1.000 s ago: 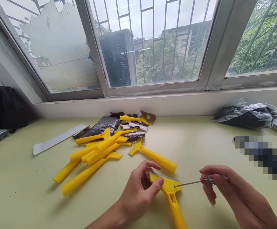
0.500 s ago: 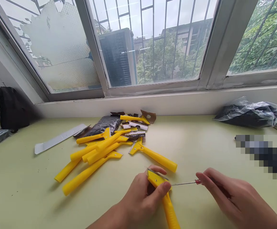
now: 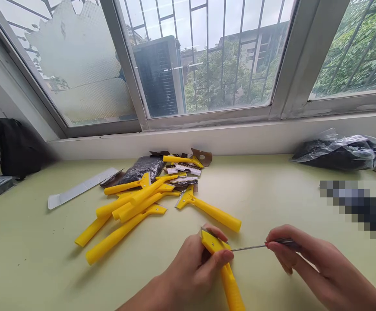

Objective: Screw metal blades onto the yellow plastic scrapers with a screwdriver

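Observation:
My left hand [image 3: 198, 264] is closed around the head of a yellow scraper [image 3: 229, 287], whose metal blade edge faces up and away and whose handle runs down out of view. A screwdriver [image 3: 248, 248] lies level between my hands, its thin shaft reaching the scraper head beside my left thumb. The tip is hidden there. Thumb and fingers of my right hand [image 3: 314, 261] pinch the screwdriver's handle, which is partly covered. Just beyond my left hand rests another yellow scraper [image 3: 216, 214], blade end toward the pile.
Several yellow scrapers [image 3: 126, 235] are heaped at left centre. Behind them lie a dark wrapped packet [image 3: 144, 169], opened packaging [image 3: 188, 169] and a long white strip [image 3: 80, 189]. A bagged black bundle [image 3: 338, 151] sits at the back right, a black backpack [image 3: 16, 147] far left.
My right hand's fingers have shifted and opened out around the screwdriver handle, showing more of it. The left hand and its scraper have barely moved.

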A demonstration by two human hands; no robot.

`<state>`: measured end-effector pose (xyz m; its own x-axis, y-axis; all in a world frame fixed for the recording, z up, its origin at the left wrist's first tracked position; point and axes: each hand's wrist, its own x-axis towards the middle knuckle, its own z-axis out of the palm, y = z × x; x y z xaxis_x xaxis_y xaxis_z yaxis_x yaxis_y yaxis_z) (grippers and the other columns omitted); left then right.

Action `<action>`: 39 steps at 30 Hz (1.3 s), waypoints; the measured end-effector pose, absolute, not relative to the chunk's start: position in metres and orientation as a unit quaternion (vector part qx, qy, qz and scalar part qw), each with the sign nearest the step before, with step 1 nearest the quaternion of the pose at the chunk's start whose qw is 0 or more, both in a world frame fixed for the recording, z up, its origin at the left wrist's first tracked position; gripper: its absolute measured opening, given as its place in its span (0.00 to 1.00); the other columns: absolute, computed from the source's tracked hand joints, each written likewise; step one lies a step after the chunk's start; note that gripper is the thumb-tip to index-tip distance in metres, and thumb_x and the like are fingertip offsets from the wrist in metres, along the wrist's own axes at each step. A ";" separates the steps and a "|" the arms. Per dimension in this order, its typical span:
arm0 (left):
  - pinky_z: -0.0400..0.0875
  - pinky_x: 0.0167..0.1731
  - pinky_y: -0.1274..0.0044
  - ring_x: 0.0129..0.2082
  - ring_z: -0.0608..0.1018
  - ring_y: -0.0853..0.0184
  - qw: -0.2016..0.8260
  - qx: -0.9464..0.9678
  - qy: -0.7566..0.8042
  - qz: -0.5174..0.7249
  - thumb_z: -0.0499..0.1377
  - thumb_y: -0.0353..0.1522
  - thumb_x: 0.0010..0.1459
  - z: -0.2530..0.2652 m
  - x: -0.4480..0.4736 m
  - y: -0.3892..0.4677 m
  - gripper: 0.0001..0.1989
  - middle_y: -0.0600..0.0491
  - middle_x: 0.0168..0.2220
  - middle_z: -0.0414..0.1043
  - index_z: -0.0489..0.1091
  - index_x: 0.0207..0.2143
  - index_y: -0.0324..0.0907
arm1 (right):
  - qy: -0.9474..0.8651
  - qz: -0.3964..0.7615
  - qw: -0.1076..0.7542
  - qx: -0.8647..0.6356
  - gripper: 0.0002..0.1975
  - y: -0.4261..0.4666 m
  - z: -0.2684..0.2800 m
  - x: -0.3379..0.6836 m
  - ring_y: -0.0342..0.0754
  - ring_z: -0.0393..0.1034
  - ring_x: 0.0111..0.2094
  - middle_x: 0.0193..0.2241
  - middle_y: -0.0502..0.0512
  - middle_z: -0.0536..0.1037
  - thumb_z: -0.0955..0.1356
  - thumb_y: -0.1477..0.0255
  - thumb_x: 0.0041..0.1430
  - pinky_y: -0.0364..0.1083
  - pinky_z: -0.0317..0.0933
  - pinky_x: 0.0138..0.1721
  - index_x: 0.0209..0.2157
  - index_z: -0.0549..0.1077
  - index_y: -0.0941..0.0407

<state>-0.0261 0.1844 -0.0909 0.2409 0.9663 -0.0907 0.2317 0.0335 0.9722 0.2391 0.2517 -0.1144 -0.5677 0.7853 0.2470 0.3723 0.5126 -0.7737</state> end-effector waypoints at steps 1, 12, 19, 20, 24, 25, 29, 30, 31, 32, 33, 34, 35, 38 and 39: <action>0.52 0.26 0.75 0.28 0.58 0.70 0.514 0.595 0.503 0.358 0.55 0.54 0.64 -0.091 -0.026 0.184 0.28 0.55 0.32 0.57 0.64 0.50 0.39 | -0.815 0.349 0.307 -0.347 0.09 0.250 -0.113 0.238 0.43 0.69 0.26 0.25 0.45 0.71 0.61 0.61 0.73 0.39 0.65 0.31 0.43 0.70 0.49; 0.51 0.26 0.75 0.26 0.56 0.70 0.514 0.598 0.503 0.354 0.54 0.54 0.64 -0.087 -0.025 0.183 0.29 0.59 0.28 0.52 0.64 0.52 0.40 | -0.807 0.284 0.312 -0.414 0.22 0.251 -0.116 0.233 0.48 0.71 0.27 0.24 0.52 0.75 0.62 0.55 0.71 0.41 0.66 0.28 0.28 0.72 0.53; 0.52 0.26 0.76 0.26 0.57 0.70 0.507 0.601 0.504 0.357 0.55 0.53 0.64 -0.091 -0.025 0.182 0.28 0.59 0.26 0.52 0.64 0.53 0.40 | -0.779 0.312 0.398 -0.371 0.09 0.240 -0.110 0.223 0.48 0.72 0.33 0.34 0.52 0.75 0.64 0.61 0.71 0.43 0.67 0.35 0.41 0.72 0.50; 0.52 0.26 0.76 0.26 0.58 0.70 0.503 0.607 0.504 0.352 0.56 0.53 0.64 -0.091 -0.025 0.181 0.28 0.59 0.27 0.53 0.64 0.53 0.40 | -0.776 0.310 0.397 -0.380 0.10 0.240 -0.111 0.224 0.48 0.73 0.34 0.35 0.52 0.76 0.64 0.60 0.71 0.43 0.67 0.36 0.43 0.72 0.50; 0.53 0.25 0.76 0.25 0.58 0.71 0.489 0.622 0.512 0.334 0.55 0.54 0.63 -0.094 -0.026 0.180 0.30 0.58 0.27 0.54 0.64 0.54 0.39 | -0.803 0.299 0.309 -0.412 0.15 0.248 -0.121 0.235 0.47 0.72 0.29 0.28 0.50 0.76 0.63 0.57 0.71 0.41 0.66 0.30 0.36 0.74 0.52; 0.53 0.25 0.76 0.25 0.58 0.71 0.487 0.620 0.516 0.335 0.54 0.54 0.64 -0.094 -0.026 0.181 0.29 0.58 0.28 0.55 0.64 0.54 0.40 | -0.810 0.301 0.291 -0.411 0.17 0.250 -0.123 0.237 0.46 0.70 0.28 0.26 0.50 0.75 0.63 0.57 0.71 0.41 0.65 0.29 0.33 0.74 0.52; 0.53 0.26 0.76 0.27 0.58 0.71 0.478 0.609 0.529 0.348 0.54 0.53 0.65 -0.094 -0.027 0.182 0.27 0.56 0.31 0.57 0.65 0.53 0.41 | -0.802 0.310 0.317 -0.401 0.12 0.248 -0.119 0.234 0.46 0.69 0.30 0.30 0.49 0.74 0.65 0.59 0.71 0.41 0.65 0.32 0.36 0.73 0.51; 0.53 0.26 0.76 0.27 0.59 0.71 0.478 0.608 0.529 0.349 0.54 0.53 0.65 -0.094 -0.027 0.182 0.27 0.55 0.32 0.58 0.65 0.54 0.41 | -0.801 0.313 0.337 -0.383 0.10 0.246 -0.116 0.231 0.46 0.70 0.33 0.32 0.50 0.74 0.65 0.61 0.71 0.41 0.66 0.34 0.38 0.73 0.50; 0.52 0.26 0.75 0.28 0.59 0.71 0.479 0.608 0.529 0.349 0.54 0.53 0.65 -0.093 -0.028 0.182 0.27 0.55 0.33 0.58 0.65 0.54 0.41 | -0.800 0.317 0.360 -0.361 0.08 0.244 -0.113 0.228 0.47 0.71 0.35 0.35 0.51 0.74 0.65 0.62 0.71 0.42 0.67 0.36 0.40 0.73 0.50; 0.52 0.26 0.75 0.28 0.59 0.71 0.480 0.608 0.528 0.348 0.54 0.53 0.65 -0.093 -0.028 0.182 0.27 0.55 0.33 0.58 0.65 0.54 0.42 | -0.798 0.321 0.380 -0.341 0.07 0.242 -0.111 0.226 0.48 0.72 0.37 0.37 0.52 0.74 0.65 0.63 0.71 0.43 0.67 0.38 0.42 0.73 0.49; 0.52 0.26 0.75 0.28 0.59 0.71 0.480 0.608 0.528 0.347 0.53 0.53 0.65 -0.093 -0.028 0.182 0.27 0.54 0.34 0.59 0.65 0.54 0.42 | -0.793 0.325 0.395 -0.330 0.07 0.239 -0.110 0.223 0.49 0.72 0.38 0.38 0.53 0.74 0.65 0.64 0.71 0.44 0.68 0.39 0.43 0.72 0.49; 0.53 0.27 0.75 0.28 0.59 0.71 0.481 0.607 0.528 0.348 0.53 0.53 0.65 -0.094 -0.028 0.182 0.27 0.54 0.34 0.58 0.65 0.54 0.42 | -0.785 0.328 0.403 -0.338 0.07 0.237 -0.109 0.222 0.49 0.72 0.39 0.39 0.54 0.74 0.65 0.63 0.71 0.45 0.68 0.39 0.43 0.72 0.49; 0.53 0.27 0.75 0.28 0.59 0.71 0.483 0.606 0.527 0.350 0.53 0.53 0.65 -0.094 -0.028 0.182 0.27 0.55 0.34 0.58 0.65 0.54 0.42 | -0.776 0.329 0.401 -0.360 0.08 0.235 -0.110 0.221 0.50 0.73 0.38 0.38 0.54 0.74 0.64 0.61 0.71 0.44 0.68 0.39 0.43 0.72 0.50; 0.53 0.27 0.75 0.28 0.59 0.70 0.488 0.601 0.524 0.354 0.53 0.53 0.65 -0.094 -0.027 0.182 0.27 0.56 0.31 0.56 0.64 0.53 0.41 | -0.762 0.326 0.347 -0.438 0.14 0.234 -0.114 0.223 0.48 0.71 0.33 0.32 0.51 0.74 0.63 0.56 0.71 0.42 0.67 0.32 0.40 0.72 0.50; 0.53 0.27 0.75 0.28 0.59 0.70 0.490 0.600 0.523 0.356 0.53 0.53 0.65 -0.095 -0.027 0.182 0.27 0.56 0.30 0.56 0.64 0.53 0.41 | -0.763 0.320 0.337 -0.449 0.14 0.235 -0.115 0.225 0.47 0.71 0.32 0.30 0.51 0.74 0.63 0.56 0.72 0.41 0.67 0.31 0.38 0.72 0.51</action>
<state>-0.0270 0.1818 -0.0946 0.2003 0.9760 -0.0856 0.2792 0.0269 0.9599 0.2248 0.2345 -0.1154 -0.3691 0.9010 0.2279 0.4695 0.3924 -0.7910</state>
